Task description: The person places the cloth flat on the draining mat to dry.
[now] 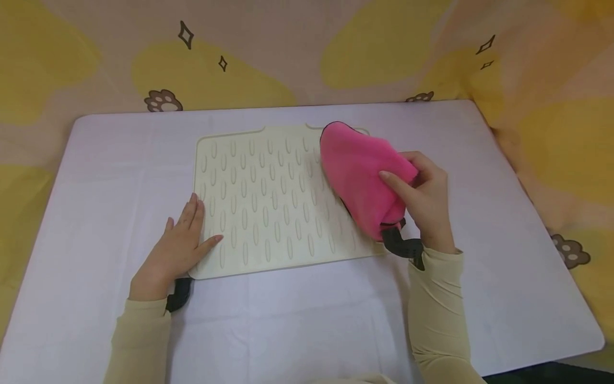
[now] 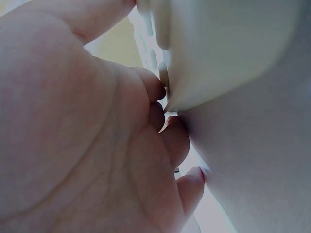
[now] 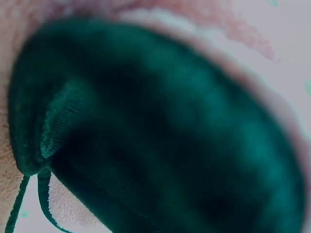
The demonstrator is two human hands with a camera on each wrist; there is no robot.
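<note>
My right hand [image 1: 424, 200] pinches a pink fabric piece [image 1: 362, 176], thumb on top and the other fingers behind it. The piece is rounded, with thin black edging, and hangs over the right part of a cream mat [image 1: 268, 200] with raised oval ridges. In the right wrist view a dark rounded underside [image 3: 160, 126] fills most of the picture, with thin dark straps or edges at its lower left. My left hand [image 1: 177, 248] rests with straight fingers along the mat's left edge, its thumb over the ridges. The left wrist view shows the palm [image 2: 82, 126] and fingertips at the mat.
The mat lies on a white-covered table [image 1: 297, 314] with rounded corners. Behind the table hangs a cloth [image 1: 307, 53] with yellow patches, paw prints and stars. A black wrist mount [image 1: 179, 294] is at the left wrist, another [image 1: 403, 246] at the right, close by the pink piece.
</note>
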